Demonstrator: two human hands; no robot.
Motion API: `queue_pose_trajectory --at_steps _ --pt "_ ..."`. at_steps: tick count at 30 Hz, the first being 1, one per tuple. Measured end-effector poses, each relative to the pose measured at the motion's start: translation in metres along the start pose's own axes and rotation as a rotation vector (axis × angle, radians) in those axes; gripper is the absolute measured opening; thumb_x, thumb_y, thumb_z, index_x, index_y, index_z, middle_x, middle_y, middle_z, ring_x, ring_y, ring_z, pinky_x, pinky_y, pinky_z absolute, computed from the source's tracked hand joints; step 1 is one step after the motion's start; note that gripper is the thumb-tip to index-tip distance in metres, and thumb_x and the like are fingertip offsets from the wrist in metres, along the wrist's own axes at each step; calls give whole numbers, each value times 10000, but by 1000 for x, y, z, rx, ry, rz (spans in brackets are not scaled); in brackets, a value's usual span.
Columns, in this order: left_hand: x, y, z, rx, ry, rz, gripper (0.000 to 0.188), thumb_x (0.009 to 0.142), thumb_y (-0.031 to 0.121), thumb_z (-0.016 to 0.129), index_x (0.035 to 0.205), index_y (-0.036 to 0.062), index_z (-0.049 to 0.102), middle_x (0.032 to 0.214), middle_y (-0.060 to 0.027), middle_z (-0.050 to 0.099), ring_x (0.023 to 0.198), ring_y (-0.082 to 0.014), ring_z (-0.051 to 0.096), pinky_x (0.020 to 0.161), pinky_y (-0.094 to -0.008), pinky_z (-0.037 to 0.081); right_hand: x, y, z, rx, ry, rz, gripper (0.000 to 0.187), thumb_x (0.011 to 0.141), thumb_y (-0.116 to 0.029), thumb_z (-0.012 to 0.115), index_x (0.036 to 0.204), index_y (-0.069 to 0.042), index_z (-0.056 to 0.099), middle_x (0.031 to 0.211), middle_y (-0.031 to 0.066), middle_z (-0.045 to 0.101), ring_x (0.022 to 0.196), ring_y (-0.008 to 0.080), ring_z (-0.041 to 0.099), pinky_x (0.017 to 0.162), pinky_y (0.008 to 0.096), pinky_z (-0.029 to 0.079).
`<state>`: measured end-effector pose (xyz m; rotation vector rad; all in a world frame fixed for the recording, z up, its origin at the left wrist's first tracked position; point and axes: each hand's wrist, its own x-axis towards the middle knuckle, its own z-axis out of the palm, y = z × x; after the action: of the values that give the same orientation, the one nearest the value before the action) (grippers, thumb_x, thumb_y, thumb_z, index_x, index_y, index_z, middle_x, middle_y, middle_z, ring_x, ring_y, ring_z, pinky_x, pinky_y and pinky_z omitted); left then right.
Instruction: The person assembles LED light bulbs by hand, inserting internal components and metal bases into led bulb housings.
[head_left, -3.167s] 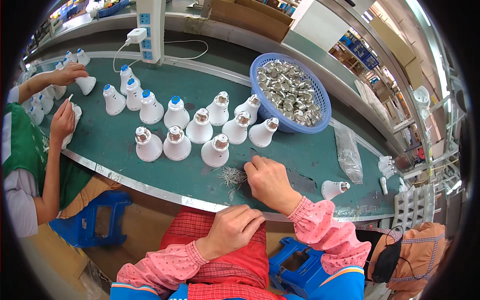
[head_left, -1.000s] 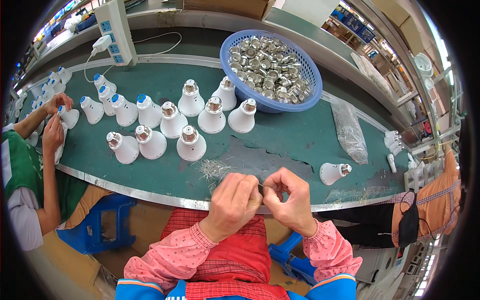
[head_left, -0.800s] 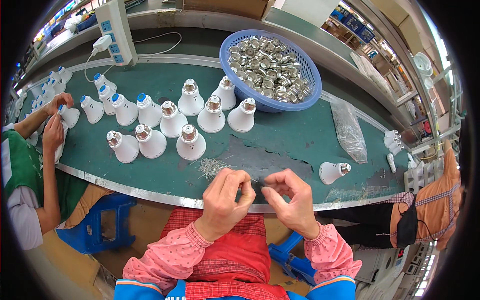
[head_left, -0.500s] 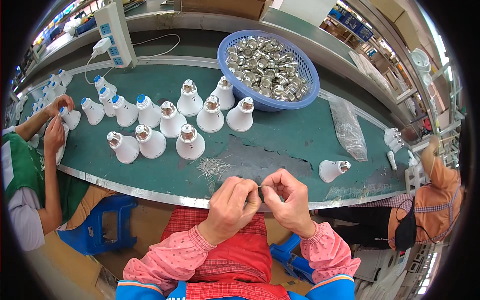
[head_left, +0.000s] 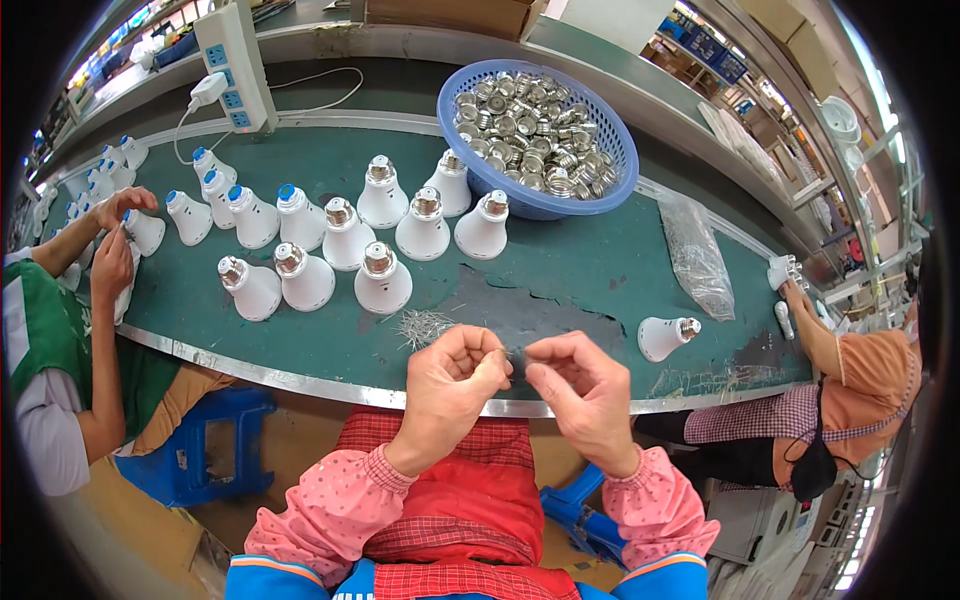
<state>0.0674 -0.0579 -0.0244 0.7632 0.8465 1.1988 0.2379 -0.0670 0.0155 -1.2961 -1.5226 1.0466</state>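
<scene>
My left hand (head_left: pixel 447 395) is closed in a pinch above the table's front edge. Whatever lies between its fingertips is too small to make out. Facing it, my right hand (head_left: pixel 588 398) has thumb and forefinger apart, and nothing shows between them. Just beyond my left hand lies a loose pile of thin metal pins (head_left: pixel 422 327). Behind the pile stand several white bulb housings with silver screw caps (head_left: pixel 383 283). Farther left, other white housings have blue tops (head_left: pixel 300 218). One capped housing (head_left: pixel 664 338) lies on its side to the right of my hands.
A blue plastic basket (head_left: pixel 622 135) full of silver screw caps stands at the back. A clear plastic bag (head_left: pixel 695 258) lies to its right. A white power strip (head_left: pixel 232 75) rises at the back left. People work at both ends of the green table (head_left: pixel 590 262).
My hands have drawn a little apart and moved slightly away from me; the right fingers have spread. The person at right now reaches to the table. The bulb housings stay put.
</scene>
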Motion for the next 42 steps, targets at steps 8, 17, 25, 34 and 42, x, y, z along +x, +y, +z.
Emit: queue_pose_trajectory --at_steps 8,17,25,34,42 --pt "-5 -4 3 -129 -3 -23 61 978 46 651 1013 3 625 901 -13 676 783 -62 652 683 -211 525 1 1 22 276 76 37 80 933 46 655 1012 42 646 954 35 642 845 79 624 733 239 515" --pt "-10 3 2 8 -45 55 67 960 -6 632 1025 -18 623 896 -6 659 785 -52 627 703 -221 531 6 -3 17 -253 35 -263 121 845 63 652 909 -15 584 836 83 577 677 163 585 605 311 474" --pt "-2 26 -12 265 -192 -13 52 938 -20 639 989 -24 633 902 -13 661 789 -59 629 712 -225 534 25 -19 -3 -576 -222 -621 191 776 91 673 912 -12 587 817 123 566 634 294 579 570 382 492" --pt "-9 23 -27 -281 -219 -235 109 1007 100 640 1049 0 627 908 -35 663 732 -80 616 627 -223 485 15 -8 31 -278 -21 -444 117 876 91 634 917 -5 580 830 60 572 618 110 545 528 266 454" --pt "20 60 -58 961 485 673 430 822 56 788 1218 -15 635 964 -75 669 582 -127 516 560 -277 428 18 -5 28 96 33 -126 29 977 24 573 974 -2 561 867 -9 533 726 46 497 650 209 424"
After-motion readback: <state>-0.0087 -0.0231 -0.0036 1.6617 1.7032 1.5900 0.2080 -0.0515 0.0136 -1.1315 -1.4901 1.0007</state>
